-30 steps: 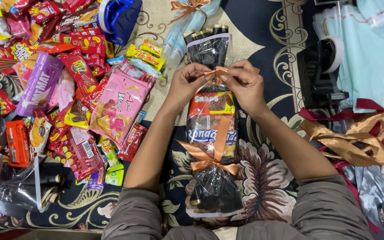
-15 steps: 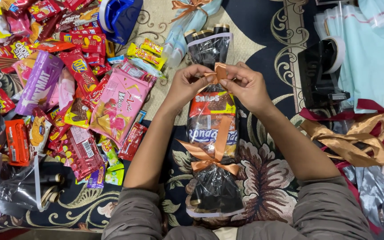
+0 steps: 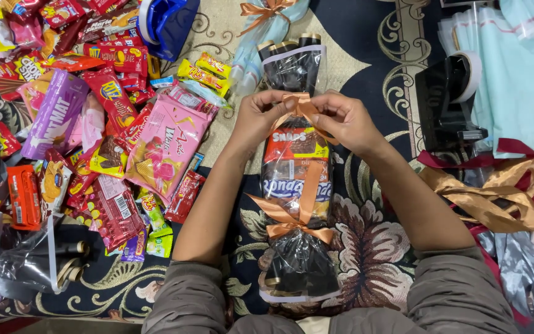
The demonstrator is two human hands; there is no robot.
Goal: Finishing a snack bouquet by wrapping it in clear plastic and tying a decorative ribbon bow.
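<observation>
A long clear cellophane snack bundle lies lengthwise on the patterned carpet in front of me, filled with red, orange and dark packets. A copper ribbon bow ties its near end. My left hand and my right hand meet at the far end of the bundle, both pinching a second copper ribbon wrapped around the cellophane there. The fingertips hide part of that ribbon's knot.
A big heap of snack packets covers the carpet at left, with a pink wafer pack nearest. A black tape dispenser stands at right, beside loose copper ribbon and pale blue wrapping. Another tied bundle lies beyond.
Both hands stay at the far ribbon; the fingers have shifted slightly, working the ribbon loops closer together. The bundle has not moved.
</observation>
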